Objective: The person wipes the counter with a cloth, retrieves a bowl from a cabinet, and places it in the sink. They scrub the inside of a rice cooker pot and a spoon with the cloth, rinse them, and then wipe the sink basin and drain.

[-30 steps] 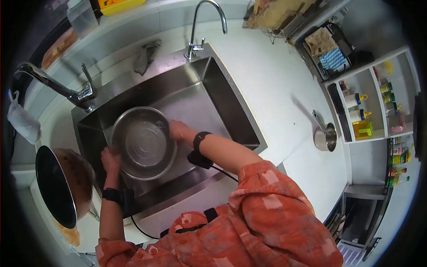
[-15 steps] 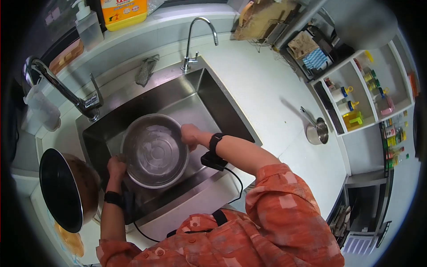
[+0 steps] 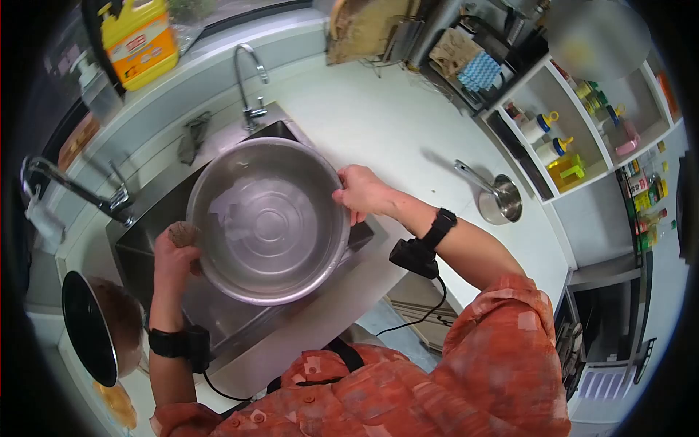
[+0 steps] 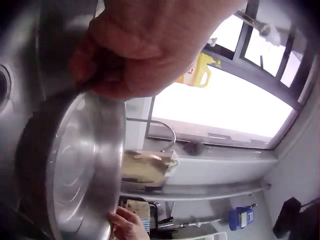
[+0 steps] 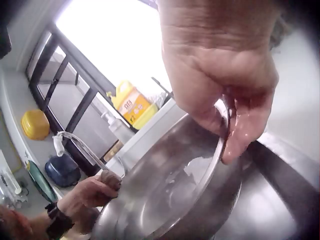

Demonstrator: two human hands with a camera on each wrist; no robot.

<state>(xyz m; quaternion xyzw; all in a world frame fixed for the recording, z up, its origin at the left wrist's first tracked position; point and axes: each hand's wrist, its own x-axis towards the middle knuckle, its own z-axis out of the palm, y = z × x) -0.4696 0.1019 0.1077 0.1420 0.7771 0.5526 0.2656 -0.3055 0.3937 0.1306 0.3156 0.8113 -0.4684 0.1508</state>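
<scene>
A round stainless steel basin (image 3: pixel 269 280) is held up over the sink (image 3: pixel 156 240), its inside wet and reflecting light. My left hand (image 3: pixel 173 258) grips its left rim, and a small brownish, rough-looking scrubber (image 3: pixel 183 234) shows at the fingers. On the far right of the rim, my right hand (image 3: pixel 366 193) pinches the edge. The right wrist view shows that the right hand (image 5: pixel 225 85) has its thumb and fingers on opposite sides of the basin wall (image 5: pixel 165 195). In the left wrist view, the left hand (image 4: pixel 145 45) curls over the rim.
A large faucet (image 3: pixel 87 193) and a thin faucet (image 3: pixel 247 80) stand behind the sink. A dark-lined pot (image 3: pixel 91 328) leans at the left. A small saucepan (image 3: pixel 500 200) sits on the right counter. A grey cloth (image 3: pixel 193 137) lies by the wall, below a yellow jug (image 3: pixel 140 44).
Both hands have lifted the basin from inside the sink up toward the head camera, so it looks larger. The head view has shifted as well.
</scene>
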